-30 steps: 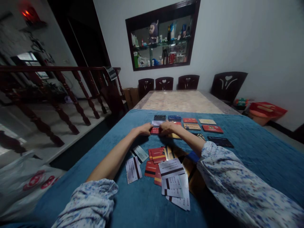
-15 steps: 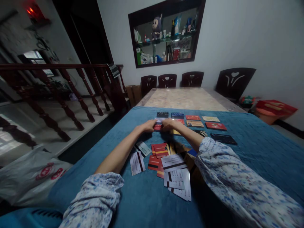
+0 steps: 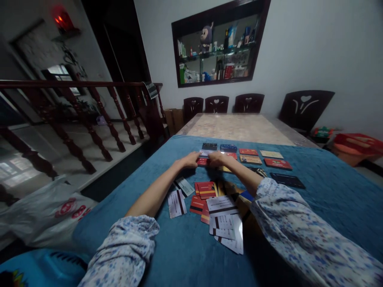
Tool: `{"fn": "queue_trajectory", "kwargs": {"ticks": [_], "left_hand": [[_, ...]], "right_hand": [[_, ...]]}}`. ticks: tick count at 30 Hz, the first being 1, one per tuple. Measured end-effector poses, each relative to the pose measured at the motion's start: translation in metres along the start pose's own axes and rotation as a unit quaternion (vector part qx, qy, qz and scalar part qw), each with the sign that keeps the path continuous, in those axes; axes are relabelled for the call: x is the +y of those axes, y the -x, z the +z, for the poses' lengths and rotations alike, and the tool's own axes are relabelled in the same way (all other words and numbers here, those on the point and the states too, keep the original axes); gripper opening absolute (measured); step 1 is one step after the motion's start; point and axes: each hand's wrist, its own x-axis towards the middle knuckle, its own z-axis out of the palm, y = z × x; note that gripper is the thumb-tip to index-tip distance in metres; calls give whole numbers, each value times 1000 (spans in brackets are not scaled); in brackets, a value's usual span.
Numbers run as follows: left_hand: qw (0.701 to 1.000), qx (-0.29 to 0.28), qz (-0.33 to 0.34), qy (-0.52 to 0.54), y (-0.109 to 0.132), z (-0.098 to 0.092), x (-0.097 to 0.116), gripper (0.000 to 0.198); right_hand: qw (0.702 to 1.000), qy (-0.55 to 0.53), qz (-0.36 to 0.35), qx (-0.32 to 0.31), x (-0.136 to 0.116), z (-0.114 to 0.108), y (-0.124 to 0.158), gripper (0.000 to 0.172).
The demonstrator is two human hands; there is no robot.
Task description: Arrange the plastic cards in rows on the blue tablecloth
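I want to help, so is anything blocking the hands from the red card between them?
No, nothing visible is. The left hand is at one end of the red card, the right hand at the other. The loose white cards lie nearer the person, out of the way.

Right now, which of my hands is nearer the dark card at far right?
Right. Your right hand is left of that dark card; your left hand is farther left.
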Motion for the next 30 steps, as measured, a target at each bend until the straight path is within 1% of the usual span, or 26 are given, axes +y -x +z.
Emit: {"fn": "queue_trajectory", "kwargs": {"ticks": [3,7,12,16,19,21,22,23,25,30], "left_hand": [[1000,19,-15,-3,13,-3,-1,71],[998,35,-51,-28,37,-7,1,70],[992,67,-92,-47,72,-8,11,56],[990,78,-100,-61,100,-5,22,45],[985,86,-119,-87,119,-6,31,35],[983,75,-127,-109,131,-9,38,30],[982,63,-133,-119,136,-12,41,29],[982,37,-139,-125,142,-14,45,30],[978,-8,-161,-131,151,-18,50,35],[970,-50,-189,-144,163,-18,57,52]], "right_hand": [[1000,22,21,-5,-1,-2,8,43],[999,34,9,17,-3,-7,22,45],[998,32,-14,45,-8,-7,37,43],[996,29,-41,76,-15,-3,48,43],[994,14,-58,90,-24,-1,57,45],[993,-1,-70,94,-31,-1,64,45],[992,-8,-79,99,-35,-1,68,45],[990,-15,-89,106,-39,0,71,45],[988,-31,-101,113,-46,0,76,44],[986,-42,-111,116,-58,4,83,44]]}}
